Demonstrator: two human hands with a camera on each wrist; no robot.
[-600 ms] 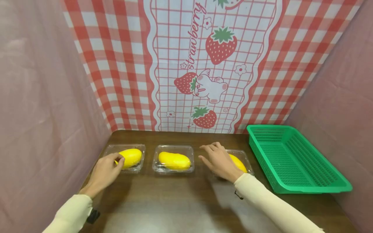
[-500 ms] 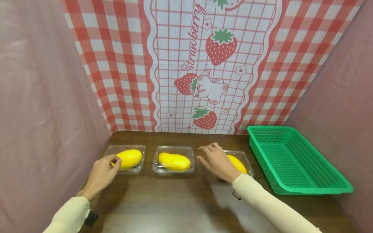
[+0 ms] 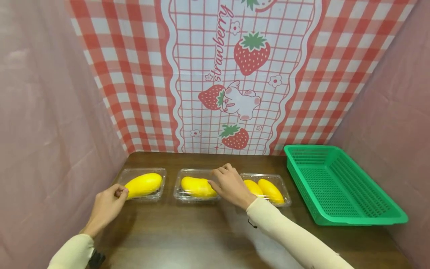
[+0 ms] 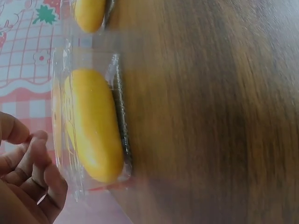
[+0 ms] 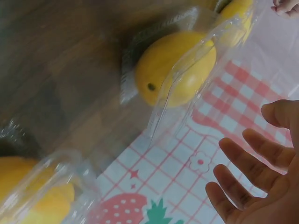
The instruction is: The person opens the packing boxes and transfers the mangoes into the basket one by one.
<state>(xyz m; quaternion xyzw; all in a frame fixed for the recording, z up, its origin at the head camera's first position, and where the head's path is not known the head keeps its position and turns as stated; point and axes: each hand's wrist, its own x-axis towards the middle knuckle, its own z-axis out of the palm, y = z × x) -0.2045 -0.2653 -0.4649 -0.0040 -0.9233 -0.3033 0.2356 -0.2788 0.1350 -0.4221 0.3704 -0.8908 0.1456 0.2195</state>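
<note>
Three clear plastic boxes stand in a row on the table. The left box (image 4: 117,65) holds one yellow mango (image 3: 145,184). Beside that mango's left end is my left hand (image 3: 106,203), with thumb and fingertips drawn loosely together and nothing between them. Another mango (image 3: 198,186) lies in the middle box (image 3: 179,195). My right hand (image 3: 231,184), its fingers spread and holding nothing, hovers between the middle and right boxes and overlaps that mango's right end. Two mangoes (image 3: 270,191) lie side by side in the right box (image 3: 284,183), one partly behind my right hand.
A green plastic basket (image 3: 352,218) with slotted walls stands at the right of the brown wooden table (image 3: 188,231). A red and white strawberry-print cloth (image 3: 188,56) hangs behind. Pink cloth (image 3: 43,112) closes in both sides.
My right hand has shifted left from over the right box, uncovering a second mango there. My left hand has drawn back left and slightly toward me, off the left mango.
</note>
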